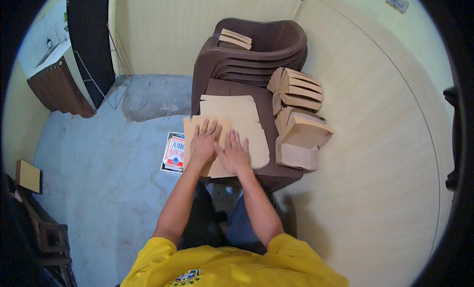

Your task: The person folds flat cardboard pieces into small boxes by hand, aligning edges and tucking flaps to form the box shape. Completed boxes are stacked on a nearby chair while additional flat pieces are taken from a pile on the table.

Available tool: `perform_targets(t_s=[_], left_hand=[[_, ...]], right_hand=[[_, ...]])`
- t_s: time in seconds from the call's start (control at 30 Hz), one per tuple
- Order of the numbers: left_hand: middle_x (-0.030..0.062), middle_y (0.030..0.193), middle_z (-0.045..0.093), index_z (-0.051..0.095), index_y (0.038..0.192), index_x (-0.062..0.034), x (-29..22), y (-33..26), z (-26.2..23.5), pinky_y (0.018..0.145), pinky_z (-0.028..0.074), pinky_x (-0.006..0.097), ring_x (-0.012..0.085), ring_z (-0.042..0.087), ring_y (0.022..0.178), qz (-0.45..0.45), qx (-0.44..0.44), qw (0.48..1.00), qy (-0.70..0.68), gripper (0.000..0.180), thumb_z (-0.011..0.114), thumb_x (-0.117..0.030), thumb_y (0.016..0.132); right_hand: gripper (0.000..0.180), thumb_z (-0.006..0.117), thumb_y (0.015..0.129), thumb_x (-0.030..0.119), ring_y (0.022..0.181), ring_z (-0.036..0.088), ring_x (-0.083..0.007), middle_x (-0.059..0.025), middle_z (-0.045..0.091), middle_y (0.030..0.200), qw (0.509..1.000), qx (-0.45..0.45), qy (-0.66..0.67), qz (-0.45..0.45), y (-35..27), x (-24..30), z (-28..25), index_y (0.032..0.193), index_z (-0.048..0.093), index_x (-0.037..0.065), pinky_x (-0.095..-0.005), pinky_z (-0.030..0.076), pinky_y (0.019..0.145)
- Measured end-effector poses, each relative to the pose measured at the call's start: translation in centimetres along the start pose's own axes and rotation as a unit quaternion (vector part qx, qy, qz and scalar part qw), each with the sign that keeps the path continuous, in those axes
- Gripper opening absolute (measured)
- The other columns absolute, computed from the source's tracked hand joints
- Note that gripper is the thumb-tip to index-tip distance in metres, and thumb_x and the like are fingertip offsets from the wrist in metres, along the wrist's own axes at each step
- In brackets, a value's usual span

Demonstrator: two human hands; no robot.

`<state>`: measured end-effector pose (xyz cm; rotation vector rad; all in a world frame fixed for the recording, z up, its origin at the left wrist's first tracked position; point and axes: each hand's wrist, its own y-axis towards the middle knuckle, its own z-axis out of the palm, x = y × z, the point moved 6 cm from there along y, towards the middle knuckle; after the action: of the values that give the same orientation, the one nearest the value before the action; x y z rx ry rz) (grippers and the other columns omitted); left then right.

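Note:
A flat tan cardboard sheet (249,139) with notched edges lies on the brown seat (284,172) in front of me. A panel (195,127) on its left side appears folded over onto it. My left hand (203,146) rests flat on this panel, fingers stretched out and a little spread. Close beside it, thumb almost touching it, my right hand (233,154) presses palm down on the sheet with its fingers extended. Neither hand grips anything. What lies beneath my palms is hidden.
The seat belongs to stacked brown plastic chairs (237,65). Folded cardboard boxes (301,89) and an open cardboard box (301,149) stand at its right, by the wall. More folded cardboard (236,38) sits at the back. A white box with printed cards (174,153) is at left.

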<state>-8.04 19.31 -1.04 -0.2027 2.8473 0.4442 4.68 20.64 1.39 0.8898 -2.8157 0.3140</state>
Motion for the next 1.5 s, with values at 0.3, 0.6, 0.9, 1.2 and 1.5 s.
perform_targets(t_s=[0.3,0.6,0.9,1.2,1.5], left_hand=[[0.0073,0.174,0.040,0.050,0.163,-0.0173,0.0,-0.5,-0.5,0.133,0.018,0.060,0.0338,0.027,0.165,-0.010,0.011,0.999,-0.041,0.056,0.053,-0.027,0.108],[0.0206,0.167,0.046,0.044,0.163,-0.0090,6.4,-1.5,-4.4,0.124,0.035,0.058,0.0400,0.043,0.153,-0.231,-0.108,0.953,-0.163,0.070,0.063,-0.041,0.104],[0.0127,0.139,0.071,0.055,0.157,-0.0148,4.0,-2.1,-6.4,0.096,0.057,0.046,0.0280,0.071,0.118,-0.265,0.023,0.651,-0.711,0.065,0.059,-0.056,0.107],[0.0057,0.155,0.061,0.064,0.150,-0.0183,-6.3,-2.8,-1.8,0.120,0.040,0.050,0.0302,0.054,0.143,0.036,0.010,0.979,-0.198,0.045,0.056,-0.037,0.110],[0.0053,0.159,0.059,0.063,0.151,-0.0171,-8.1,-3.6,-0.9,0.119,0.042,0.047,0.0320,0.053,0.144,0.024,-0.039,0.997,-0.065,0.046,0.058,-0.024,0.106]], right_hand=[[0.103,0.039,0.106,0.072,0.169,0.007,-0.0330,-0.0209,0.012,0.181,0.994,-0.030,0.098,-0.032,2.8,-1.5,-1.2,0.171,0.018,-0.005,-0.0556,0.008,0.135],[0.086,0.052,0.109,0.055,0.165,0.023,-0.0387,-0.0256,0.029,0.175,0.980,-0.141,0.097,-0.098,-4.0,-2.5,1.0,0.166,0.032,-0.006,-0.0535,0.016,0.134],[0.080,0.047,0.111,0.059,0.165,0.027,-0.0337,-0.0194,0.034,0.175,0.957,-0.088,0.267,-0.072,-1.9,-3.9,3.0,0.168,0.036,0.003,-0.0505,0.018,0.134],[0.104,0.043,0.096,0.089,0.134,0.062,-0.0335,-0.0156,0.063,0.149,0.407,-0.028,0.913,0.002,-1.9,-10.3,-0.3,0.156,0.053,0.005,-0.0497,0.050,0.114],[0.106,0.037,0.099,0.088,0.127,0.067,-0.0325,-0.0170,0.067,0.143,0.400,-0.032,0.912,-0.080,-3.5,-8.6,-1.7,0.154,0.053,-0.001,-0.0460,0.052,0.111]])
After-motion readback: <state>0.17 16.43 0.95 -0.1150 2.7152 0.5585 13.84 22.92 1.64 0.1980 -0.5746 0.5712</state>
